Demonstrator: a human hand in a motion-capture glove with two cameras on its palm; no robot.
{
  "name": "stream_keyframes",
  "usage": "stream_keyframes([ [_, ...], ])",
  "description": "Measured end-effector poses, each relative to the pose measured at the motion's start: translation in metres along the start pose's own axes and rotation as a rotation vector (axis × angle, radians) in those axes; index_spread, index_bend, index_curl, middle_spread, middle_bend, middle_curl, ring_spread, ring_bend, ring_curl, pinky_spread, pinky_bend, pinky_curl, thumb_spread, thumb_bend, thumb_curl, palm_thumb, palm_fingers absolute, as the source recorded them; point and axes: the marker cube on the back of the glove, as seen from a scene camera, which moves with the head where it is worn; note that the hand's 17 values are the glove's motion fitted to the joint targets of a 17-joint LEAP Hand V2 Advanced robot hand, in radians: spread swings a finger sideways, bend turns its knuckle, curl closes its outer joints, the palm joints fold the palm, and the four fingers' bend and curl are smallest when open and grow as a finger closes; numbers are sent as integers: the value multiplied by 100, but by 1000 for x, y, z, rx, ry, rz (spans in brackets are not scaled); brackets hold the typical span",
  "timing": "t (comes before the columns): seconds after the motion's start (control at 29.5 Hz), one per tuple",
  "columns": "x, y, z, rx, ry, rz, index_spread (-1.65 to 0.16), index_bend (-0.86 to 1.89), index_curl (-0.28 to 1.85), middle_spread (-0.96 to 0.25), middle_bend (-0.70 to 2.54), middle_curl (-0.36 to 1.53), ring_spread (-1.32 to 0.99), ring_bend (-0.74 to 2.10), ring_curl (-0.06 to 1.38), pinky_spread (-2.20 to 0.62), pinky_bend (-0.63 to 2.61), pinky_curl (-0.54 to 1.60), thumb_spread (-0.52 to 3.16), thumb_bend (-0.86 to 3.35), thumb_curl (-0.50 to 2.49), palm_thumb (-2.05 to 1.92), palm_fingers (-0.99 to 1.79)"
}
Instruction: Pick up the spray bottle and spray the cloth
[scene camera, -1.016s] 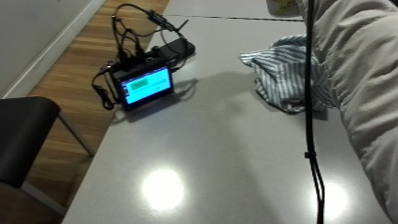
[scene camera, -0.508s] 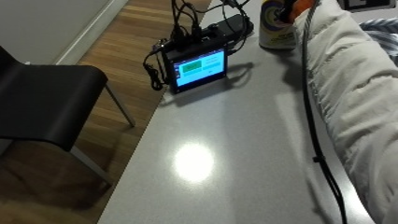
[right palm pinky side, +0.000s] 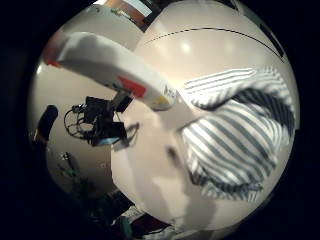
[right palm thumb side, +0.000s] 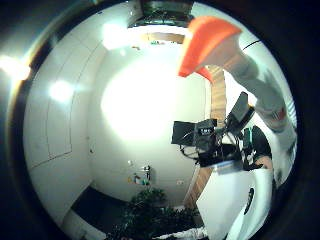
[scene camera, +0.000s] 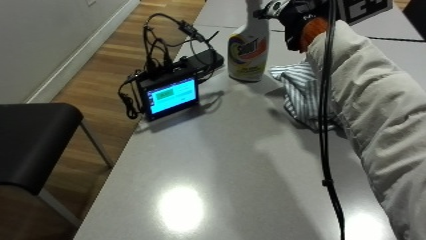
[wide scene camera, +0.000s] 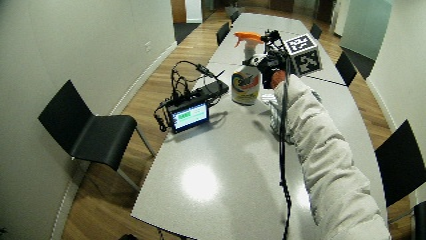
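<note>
Grey and long, the tabletop (scene camera: 219, 180) is carrying everything in 1 line ahead of the person: nearest, the striped cloth (scene camera: 303, 92) is lying crumpled beside the sleeve, placed within the nozzle's reach; just beyond, the spray bottle (scene camera: 247, 50) is standing upright, and the gloved right hand (scene camera: 293, 20) is closing on its neck, though whether the grip is curling round it I cannot tell.
</note>
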Motion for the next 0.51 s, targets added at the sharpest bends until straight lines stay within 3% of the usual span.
stream_keyframes([
  [0.17,-10,30,5,-139,-94,-16,-36,6,33,2,35,48,-10,26,41,5,18,29,86,2,63,124,-10],
  [0.3,-19,79,-22,-242,-128,-131,-37,9,30,5,34,47,-8,28,41,7,16,28,88,3,63,124,-9],
  [0.41,-7,136,-52,-272,-41,-282,-38,13,29,6,36,46,-6,30,41,9,15,27,90,3,63,124,-1],
  [0.51,30,205,-102,-158,237,-359,-37,23,32,7,36,45,-4,30,39,11,13,25,91,3,63,124,12],
])
